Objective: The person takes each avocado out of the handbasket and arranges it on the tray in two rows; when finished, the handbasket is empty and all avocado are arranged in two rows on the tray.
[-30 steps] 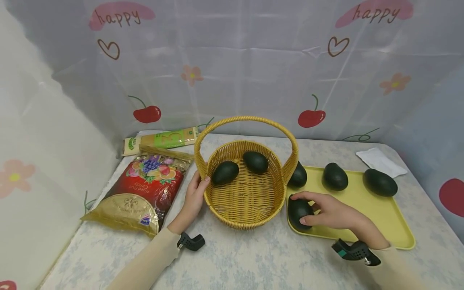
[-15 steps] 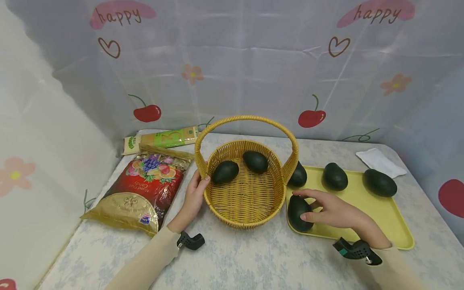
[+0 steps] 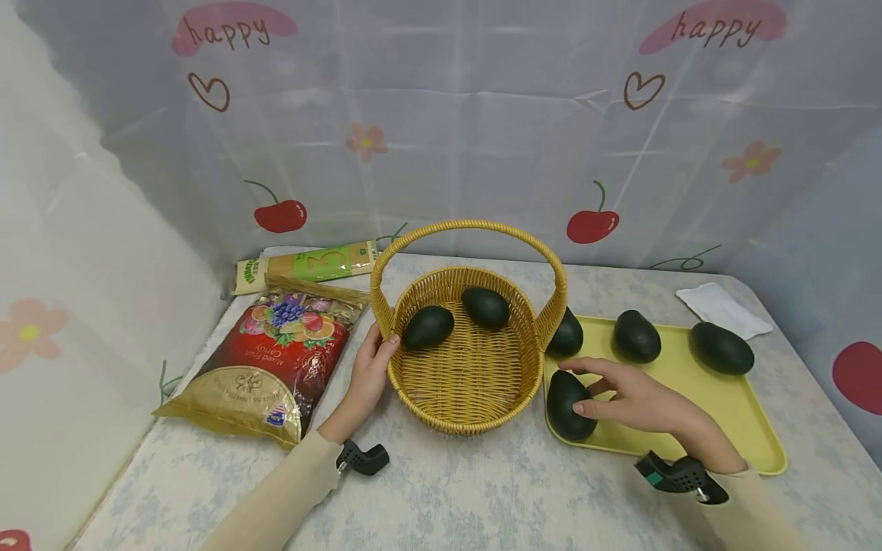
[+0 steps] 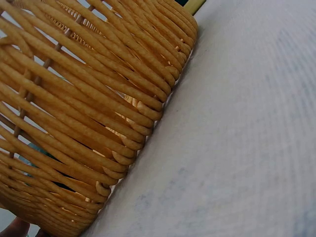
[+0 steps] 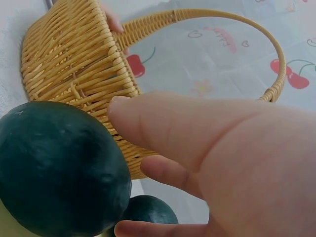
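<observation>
In the head view a yellow wicker basket (image 3: 475,383) with a tall arched handle holds two dark green avocados, one at the left (image 3: 428,327) and one at the back (image 3: 485,308). My left hand (image 3: 370,375) grips the basket's left side, thumb at the rim. On the near left corner of a yellow tray (image 3: 696,413) lies another avocado (image 3: 570,405). My right hand (image 3: 637,398) hovers around it, fingers and thumb spread. In the right wrist view, the thumb (image 5: 163,123) and fingers extend beside this avocado without wrapping it; the basket stands beyond.
More avocados lie along the tray's back: one partly behind the basket (image 3: 566,334), one in the middle (image 3: 637,337), one at the right (image 3: 721,347). A white cloth (image 3: 725,309) lies behind. Left of the basket are a candy bag (image 3: 276,360) and a noodle packet (image 3: 317,264).
My right hand's fingers and thumb have spread and drawn slightly away from the avocado at the near corner, which has shifted a little. My left hand and the basket stay put.
</observation>
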The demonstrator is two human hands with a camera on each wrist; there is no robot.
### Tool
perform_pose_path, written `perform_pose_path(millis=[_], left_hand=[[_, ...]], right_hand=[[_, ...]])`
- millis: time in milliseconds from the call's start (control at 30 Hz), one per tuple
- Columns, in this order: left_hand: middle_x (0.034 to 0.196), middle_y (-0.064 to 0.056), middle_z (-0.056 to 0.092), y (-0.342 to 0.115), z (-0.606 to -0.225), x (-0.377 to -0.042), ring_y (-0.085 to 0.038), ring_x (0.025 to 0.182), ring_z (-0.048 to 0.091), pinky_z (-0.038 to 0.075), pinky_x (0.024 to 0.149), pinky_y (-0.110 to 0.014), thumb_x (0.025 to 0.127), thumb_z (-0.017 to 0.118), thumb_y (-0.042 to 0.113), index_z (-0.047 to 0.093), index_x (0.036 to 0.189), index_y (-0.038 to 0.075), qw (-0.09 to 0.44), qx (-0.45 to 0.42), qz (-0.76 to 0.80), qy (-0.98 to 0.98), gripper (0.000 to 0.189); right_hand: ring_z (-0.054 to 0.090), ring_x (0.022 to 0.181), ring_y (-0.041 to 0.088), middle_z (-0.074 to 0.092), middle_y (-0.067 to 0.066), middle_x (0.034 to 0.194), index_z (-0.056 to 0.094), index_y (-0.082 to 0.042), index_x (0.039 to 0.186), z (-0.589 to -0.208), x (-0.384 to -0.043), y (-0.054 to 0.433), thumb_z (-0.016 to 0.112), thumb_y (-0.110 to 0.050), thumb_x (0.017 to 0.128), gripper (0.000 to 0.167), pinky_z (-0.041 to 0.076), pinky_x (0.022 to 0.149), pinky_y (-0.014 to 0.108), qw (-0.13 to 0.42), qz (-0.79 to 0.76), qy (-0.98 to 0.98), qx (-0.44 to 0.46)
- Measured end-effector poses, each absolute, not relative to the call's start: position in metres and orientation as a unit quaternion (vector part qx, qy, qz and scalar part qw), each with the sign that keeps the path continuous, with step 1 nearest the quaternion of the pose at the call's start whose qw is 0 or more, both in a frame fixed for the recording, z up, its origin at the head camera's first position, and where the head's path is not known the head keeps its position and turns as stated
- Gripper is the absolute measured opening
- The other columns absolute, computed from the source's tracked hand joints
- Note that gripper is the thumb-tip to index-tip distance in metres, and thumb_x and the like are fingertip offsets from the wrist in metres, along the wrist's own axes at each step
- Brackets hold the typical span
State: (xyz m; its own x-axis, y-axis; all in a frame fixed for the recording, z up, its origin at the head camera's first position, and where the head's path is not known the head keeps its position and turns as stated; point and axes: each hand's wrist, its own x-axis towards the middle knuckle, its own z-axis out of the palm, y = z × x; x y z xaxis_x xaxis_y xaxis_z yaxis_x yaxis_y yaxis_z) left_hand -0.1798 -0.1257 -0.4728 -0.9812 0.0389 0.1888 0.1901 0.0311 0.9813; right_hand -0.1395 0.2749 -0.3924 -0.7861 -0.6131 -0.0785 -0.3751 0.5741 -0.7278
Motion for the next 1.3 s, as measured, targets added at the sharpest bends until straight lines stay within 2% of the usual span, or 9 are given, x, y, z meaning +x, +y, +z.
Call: perform_pose_path(millis=[400,833,1067,1300], left_hand=[[0.165,-0.013,0.035,-0.127,-0.472,-0.18,-0.027,0.152,0.033,0.036,0.105,-0.007,0.108,0.045,0.015,0.033,0.16,0.009,0.05,-0.079,-0.693,-0.714,0.054],[0.166,-0.013,0.033,-0.129,-0.471,-0.181,-0.028,0.152,0.032,0.036,0.104,-0.007,0.108,0.046,0.016,0.032,0.16,0.008,0.051,-0.082,-0.691,-0.716,0.054],[0.166,-0.013,0.034,-0.128,-0.472,-0.18,-0.028,0.152,0.033,0.037,0.104,-0.007,0.108,0.046,0.016,0.033,0.16,0.008,0.053,-0.081,-0.693,-0.714,0.054],[0.165,-0.013,0.035,-0.126,-0.473,-0.179,-0.028,0.152,0.033,0.037,0.104,-0.007,0.108,0.046,0.015,0.033,0.16,0.007,0.052,-0.081,-0.697,-0.711,0.054]], right_hand=[[0.071,0.107,0.033,0.054,0.029,0.145,0.05,0.001,0.146,-0.388,-0.14,0.277,0.072,-0.019,0.095,0.059,0.058,0.077,0.025,0.153,-0.368,0.879,-0.263],[0.073,0.106,0.028,0.055,0.03,0.142,0.052,0.001,0.143,-0.384,-0.138,0.277,0.071,-0.021,0.096,0.056,0.06,0.078,0.031,0.138,-0.367,0.883,-0.259],[0.07,0.108,0.035,0.058,0.027,0.14,0.056,-0.003,0.142,-0.379,-0.136,0.272,0.072,-0.021,0.095,0.053,0.06,0.08,0.033,0.117,-0.361,0.889,-0.256],[0.068,0.109,0.034,0.064,0.017,0.137,0.059,-0.006,0.139,-0.362,-0.136,0.26,0.073,-0.019,0.095,0.048,0.059,0.08,0.029,0.072,-0.329,0.892,-0.301]])
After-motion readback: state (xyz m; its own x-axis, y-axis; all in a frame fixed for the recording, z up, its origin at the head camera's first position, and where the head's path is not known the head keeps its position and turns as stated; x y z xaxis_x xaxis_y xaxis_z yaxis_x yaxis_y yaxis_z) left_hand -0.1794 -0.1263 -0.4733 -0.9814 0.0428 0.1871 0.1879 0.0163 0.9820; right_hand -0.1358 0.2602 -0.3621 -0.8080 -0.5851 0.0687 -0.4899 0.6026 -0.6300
